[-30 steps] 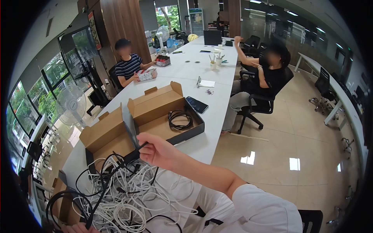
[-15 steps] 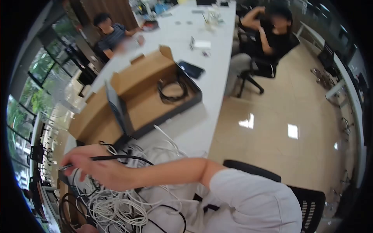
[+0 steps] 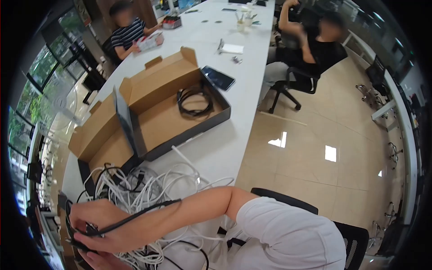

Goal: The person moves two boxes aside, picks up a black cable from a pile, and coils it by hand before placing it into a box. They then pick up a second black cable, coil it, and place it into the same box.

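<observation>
A smooth, matte black cable (image 3: 135, 216) is being gripped in the right hand (image 3: 101, 220), its thin round cord being pinched between bent thumb and fingers. It is being held low at the left, over the near end of the table (image 3: 216, 148), above a heap of white cables (image 3: 148, 191). Its long axis is being carried slantwise: from the fingers the cord is being led up and to the right in a shallow bow along the bare forearm, while dark strands are being pointed down and to the left past the fingertips. The left hand (image 3: 101, 262) is being partly hidden beneath the right one and by the bottom edge; whether anything is being grasped there cannot be told.

In the heap, glossy, thin white cords are being looped and tangled loosely, with a few black ones being mixed among them. Just beyond it, two open cardboard boxes (image 3: 157, 132) are being set side by side, plain brown inside and dark grey outside, their long lids being tilted back. In the right-hand box a coiled black cable (image 3: 195, 113) is being kept as a rounded ring. Beside that box a flat, glossy dark phone (image 3: 219, 78) is being supported by the smooth white tabletop.
</observation>
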